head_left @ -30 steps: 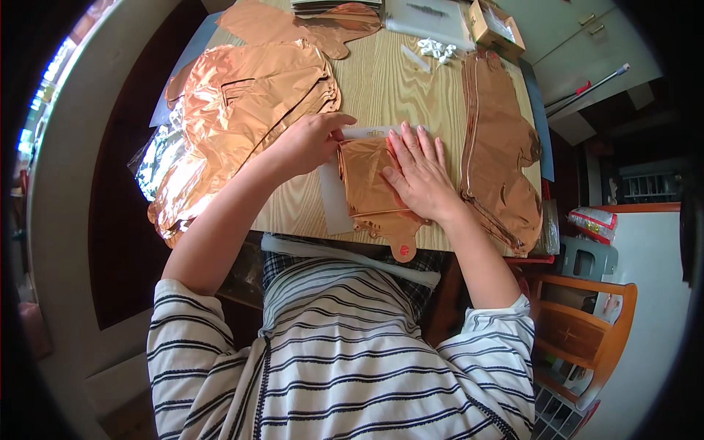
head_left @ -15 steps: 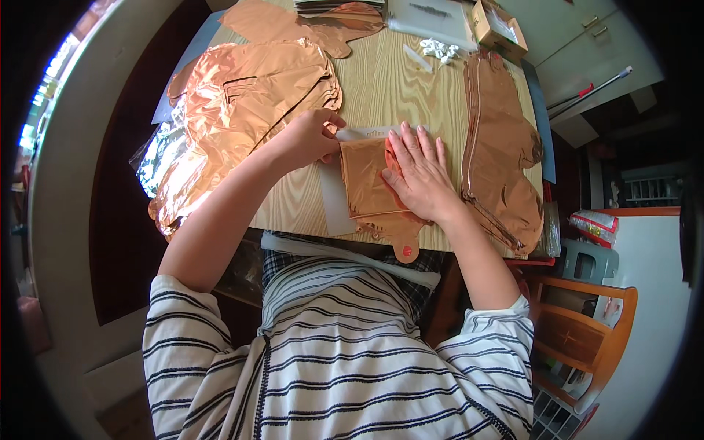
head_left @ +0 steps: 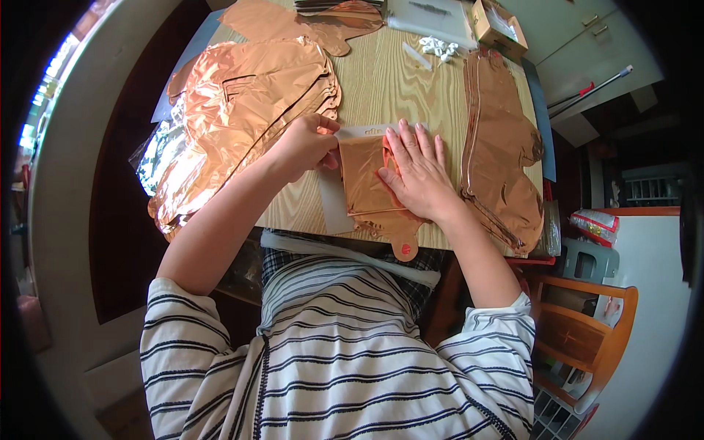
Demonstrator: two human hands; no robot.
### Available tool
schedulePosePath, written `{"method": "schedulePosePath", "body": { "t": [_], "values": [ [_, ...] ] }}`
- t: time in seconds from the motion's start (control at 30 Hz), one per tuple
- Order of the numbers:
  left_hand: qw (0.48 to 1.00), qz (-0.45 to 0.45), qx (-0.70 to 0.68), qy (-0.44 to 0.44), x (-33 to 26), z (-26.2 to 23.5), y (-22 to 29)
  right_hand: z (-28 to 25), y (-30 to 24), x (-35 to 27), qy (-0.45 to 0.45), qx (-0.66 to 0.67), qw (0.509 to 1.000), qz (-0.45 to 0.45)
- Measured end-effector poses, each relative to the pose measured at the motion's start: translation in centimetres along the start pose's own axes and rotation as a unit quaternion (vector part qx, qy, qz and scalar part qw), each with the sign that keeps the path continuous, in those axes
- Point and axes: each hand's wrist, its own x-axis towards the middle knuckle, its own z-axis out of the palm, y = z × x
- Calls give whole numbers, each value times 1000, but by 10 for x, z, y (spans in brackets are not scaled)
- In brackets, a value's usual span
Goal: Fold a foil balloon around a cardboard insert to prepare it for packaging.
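Note:
On the wooden table before me lies a flat copper-coloured foil balloon (head_left: 364, 176), folded into a rough square. Its rounded tab (head_left: 405, 246) with a red spot hangs over the near edge. Beneath it, a translucent plastic sheet (head_left: 334, 202) shows along the left and far sides. My right hand (head_left: 419, 172) rests flat on the right part of the foil, fingers stretched out. At the upper left edge of the foil is my left hand (head_left: 312, 145), its fingers bent inward; whatever they pinch is hidden.
Stacked copper foil balloons (head_left: 253, 95) cover the table's left, and folded ones (head_left: 502, 154) lie along the right. More foil (head_left: 308, 26) is at the far edge. White crumpled bits (head_left: 440, 49), a clear plastic stack (head_left: 429, 22) and a cardboard box (head_left: 499, 29) sit far right. A wooden chair (head_left: 587, 341) stands to the right.
My left hand has shifted slightly and its fingers have curled in more at the foil's left edge. The right hand stays pressed on the folded foil, nearly unmoved.

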Motion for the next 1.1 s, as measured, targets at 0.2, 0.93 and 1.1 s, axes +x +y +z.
{"method": "schedulePosePath", "body": {
  "t": [0.2,0.93,1.1],
  "values": [
    [998,24,48,13,-20,8,11,1,-1,0,2,-9,1000,4],
    [773,253,564,144,-39,35,-16,8,-4,6,17,-29,999,-24],
    [708,500,485,118,-35,54,-37,8,-6,7,12,-36,999,-18]
  ]
}}
